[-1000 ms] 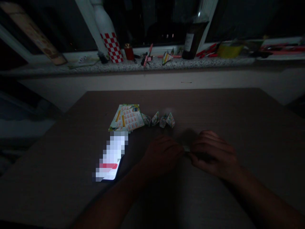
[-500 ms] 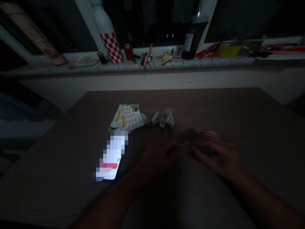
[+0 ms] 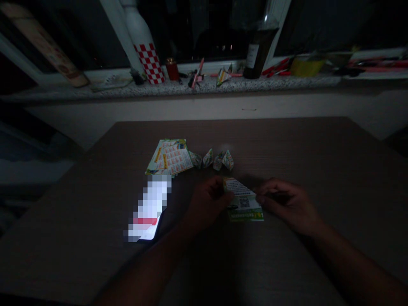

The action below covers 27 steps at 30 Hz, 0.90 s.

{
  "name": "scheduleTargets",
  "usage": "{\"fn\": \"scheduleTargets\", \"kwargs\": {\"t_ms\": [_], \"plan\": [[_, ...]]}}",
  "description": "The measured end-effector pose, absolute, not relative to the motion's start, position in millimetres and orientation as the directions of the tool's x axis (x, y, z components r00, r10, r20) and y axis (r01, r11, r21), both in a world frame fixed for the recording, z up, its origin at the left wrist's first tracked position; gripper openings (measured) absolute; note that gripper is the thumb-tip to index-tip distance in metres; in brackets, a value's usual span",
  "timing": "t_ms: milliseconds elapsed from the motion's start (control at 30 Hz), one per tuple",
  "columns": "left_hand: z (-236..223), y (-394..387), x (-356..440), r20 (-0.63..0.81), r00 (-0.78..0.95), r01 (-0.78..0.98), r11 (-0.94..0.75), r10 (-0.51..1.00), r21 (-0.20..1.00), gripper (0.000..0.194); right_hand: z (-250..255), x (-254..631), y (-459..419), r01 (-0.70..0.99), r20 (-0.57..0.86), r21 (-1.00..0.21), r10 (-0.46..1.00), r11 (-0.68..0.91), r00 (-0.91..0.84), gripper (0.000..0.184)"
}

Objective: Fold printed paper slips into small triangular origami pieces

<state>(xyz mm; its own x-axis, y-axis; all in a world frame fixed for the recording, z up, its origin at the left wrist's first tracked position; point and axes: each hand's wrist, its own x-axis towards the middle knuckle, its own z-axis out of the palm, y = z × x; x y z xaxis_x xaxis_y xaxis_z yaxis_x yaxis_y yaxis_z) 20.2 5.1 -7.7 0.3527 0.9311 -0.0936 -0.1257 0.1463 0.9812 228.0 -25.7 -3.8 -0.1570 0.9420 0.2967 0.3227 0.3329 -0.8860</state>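
Note:
Between my hands is a printed paper card [image 3: 245, 203], green along its near edge and marked with a QR code; its upper right side runs at a slant, as if folded. My left hand [image 3: 208, 199] pinches the card's left side between thumb and fingers. At its right edge, my right hand [image 3: 283, 202] grips it with thumb and fingertips. Farther back lies a stack of similar printed cards [image 3: 174, 158]. Several small folded paper pieces [image 3: 208, 159] stand in a row to the right of that stack.
A lit phone [image 3: 149, 208] lies on the brown table [image 3: 95, 178] left of my hands. Behind the table, a stone windowsill [image 3: 178, 88] carries a red-and-white checkered bottle [image 3: 149, 59], a dark bottle [image 3: 253, 59], a small red jar [image 3: 172, 69] and pens.
The paper, seen mostly edge-on and largely hidden by my fingers before, now shows its printed face toward me. My left hand has shifted slightly left. The phone and the folded pieces have stayed put.

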Motion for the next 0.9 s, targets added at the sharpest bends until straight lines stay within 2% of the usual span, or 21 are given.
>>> {"fn": "scheduleTargets", "kwargs": {"t_ms": [167, 367, 667, 767, 900], "plan": [[-4.4, 7.5, 18.5, -0.169, 0.375, -0.213, 0.262, 0.911, 0.941, 0.019, -3.8, 231.6, -25.3, 0.333, 0.422, -0.796, 0.858, 0.506, -0.294, 0.019], [-7.8, 4.0, 20.3, -0.191, 0.41, -0.238, 0.307, 0.892, 0.922, 0.02, -1.6, 225.2, -23.5, 0.319, 0.575, -0.657, 0.727, 0.684, -0.374, 0.016], [-12.8, 1.4, 23.0, -0.222, 0.387, -0.256, 0.336, 0.895, 0.906, 0.023, -1.4, 222.4, -25.0, 0.243, 0.579, -0.719, 0.755, 0.651, -0.31, 0.012], [-15.2, 1.8, 23.9, -0.204, 0.387, -0.271, 0.323, 0.899, 0.907, 0.024, -3.7, 220.8, -26.4, 0.28, 0.563, -0.743, 0.794, 0.608, -0.229, 0.004], [-18.8, 2.1, 24.2, -0.156, 0.389, -0.333, 0.297, 0.908, 0.895, 0.022, -3.4, 217.9, -28.6, 0.357, 0.53, -0.76, 0.836, 0.543, -0.144, 0.006]]}}
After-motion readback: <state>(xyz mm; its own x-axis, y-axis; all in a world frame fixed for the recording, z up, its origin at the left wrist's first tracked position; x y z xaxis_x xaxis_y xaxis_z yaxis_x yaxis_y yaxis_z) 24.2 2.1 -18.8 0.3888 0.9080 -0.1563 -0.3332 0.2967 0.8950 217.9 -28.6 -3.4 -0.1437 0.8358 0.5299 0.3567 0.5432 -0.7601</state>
